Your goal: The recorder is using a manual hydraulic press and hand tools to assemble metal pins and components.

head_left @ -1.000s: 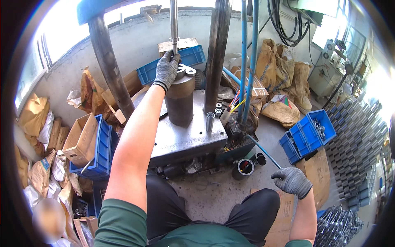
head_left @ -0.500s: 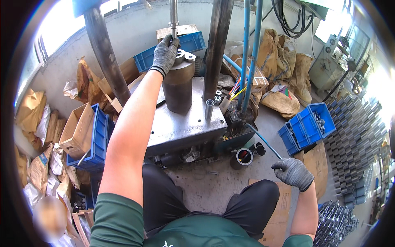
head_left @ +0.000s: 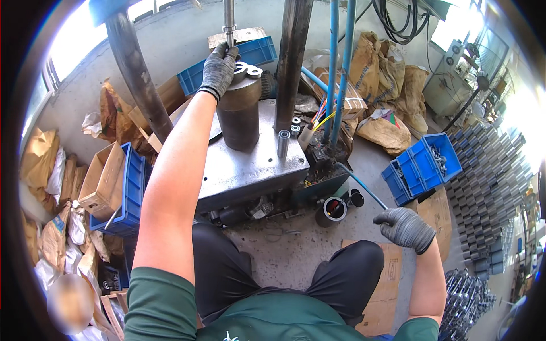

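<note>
My left hand, in a grey glove, reaches to the top of a dark steel cylinder. Its fingers close just below the tip of a vertical metal rod; whatever they hold is hidden by the glove. Beside those fingers, small metal rings lie on the cylinder's top. The cylinder stands on a steel machine table. Off to the right, my right hand, also gloved, is closed around the end of a thin blue lever, which slopes up to the machine's side.
A short metal sleeve stands on the table's right corner, with small rings behind it. Thick dark columns and blue pipes rise nearby. Blue bins of parts stand right, beside stacked metal tubes. An open black canister sits on the floor.
The whole view has shifted slightly. Both hands keep their places, the left under the rod and the right on the lever, with no clear change in grip.
</note>
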### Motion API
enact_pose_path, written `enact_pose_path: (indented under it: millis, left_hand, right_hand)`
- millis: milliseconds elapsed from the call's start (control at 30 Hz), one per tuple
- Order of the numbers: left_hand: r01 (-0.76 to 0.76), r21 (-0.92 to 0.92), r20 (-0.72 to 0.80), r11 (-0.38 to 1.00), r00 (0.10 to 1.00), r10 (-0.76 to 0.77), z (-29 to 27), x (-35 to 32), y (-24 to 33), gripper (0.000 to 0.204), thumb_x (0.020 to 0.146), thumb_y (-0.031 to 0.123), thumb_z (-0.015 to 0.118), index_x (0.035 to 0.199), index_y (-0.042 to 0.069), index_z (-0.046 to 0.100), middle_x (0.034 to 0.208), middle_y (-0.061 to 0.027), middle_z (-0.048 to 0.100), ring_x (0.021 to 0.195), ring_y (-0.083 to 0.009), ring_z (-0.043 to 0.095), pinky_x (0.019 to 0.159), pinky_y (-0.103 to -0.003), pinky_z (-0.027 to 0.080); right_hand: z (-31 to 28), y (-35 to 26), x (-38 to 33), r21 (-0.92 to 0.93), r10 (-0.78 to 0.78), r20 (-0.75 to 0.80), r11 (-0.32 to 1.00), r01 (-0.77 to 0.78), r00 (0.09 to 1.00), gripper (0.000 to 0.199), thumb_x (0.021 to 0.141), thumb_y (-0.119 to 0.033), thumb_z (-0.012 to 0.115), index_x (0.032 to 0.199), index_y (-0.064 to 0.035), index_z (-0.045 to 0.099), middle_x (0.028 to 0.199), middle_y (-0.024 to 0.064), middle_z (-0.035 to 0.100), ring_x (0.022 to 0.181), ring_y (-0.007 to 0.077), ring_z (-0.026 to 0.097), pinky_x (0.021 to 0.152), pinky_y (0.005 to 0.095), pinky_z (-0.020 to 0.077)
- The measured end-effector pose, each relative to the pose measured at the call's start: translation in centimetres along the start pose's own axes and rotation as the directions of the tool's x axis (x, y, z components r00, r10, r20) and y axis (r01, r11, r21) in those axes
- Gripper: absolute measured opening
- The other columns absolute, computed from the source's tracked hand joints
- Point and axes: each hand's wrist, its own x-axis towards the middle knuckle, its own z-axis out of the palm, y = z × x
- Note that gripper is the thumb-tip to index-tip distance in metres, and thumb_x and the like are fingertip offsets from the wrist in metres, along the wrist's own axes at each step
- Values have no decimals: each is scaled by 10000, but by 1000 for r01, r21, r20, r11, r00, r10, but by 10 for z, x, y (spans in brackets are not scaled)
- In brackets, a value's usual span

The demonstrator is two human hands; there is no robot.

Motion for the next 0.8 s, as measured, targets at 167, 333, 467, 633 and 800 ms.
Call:
enact_pose_path:
  millis: [167,333,467,633,800]
  left_hand:
    - [13,-26,-2,1000,1000,-13,3,0,2,342,1055,289,611,1300,57,665,998,-104,769,915,-175,716,859,-331,544]
    - [18,-1,17,1000,1000,-18,-3,0,-1,331,1050,294,616,1279,62,678,996,-98,769,932,-170,717,868,-328,541]
    - [18,-50,8,999,1000,-18,1,-1,1,344,1058,315,606,1273,59,682,985,-80,768,885,-148,694,844,-316,540]
    - [70,-135,33,988,997,-66,-7,-6,7,390,1089,381,553,1252,50,680,960,-55,755,816,-103,637,771,-268,528]
    - [79,-259,54,963,996,-68,3,0,4,394,1099,386,531,1198,41,694,952,-50,759,774,-86,608,748,-259,520]
  right_hand:
    - [7,4,-4,-3,3,21,1000,-3,1000,206,857,-170,660,1008,-68,758,927,185,731,871,383,704,817,455,573]
    - [1,-3,3,31,-27,-144,999,32,989,132,856,-120,675,952,-46,726,893,183,704,813,383,691,775,445,570]
    - [-34,-6,46,233,32,-596,963,135,803,25,920,-32,670,938,-40,684,795,163,645,734,312,673,690,385,543]
    - [-105,-17,142,-289,-314,-893,949,124,323,81,992,-106,645,942,-52,680,812,174,656,739,304,672,695,389,543]
    - [-129,25,170,-343,-367,-867,930,131,337,160,1015,-208,670,1049,-54,702,925,191,700,843,351,707,758,402,560]
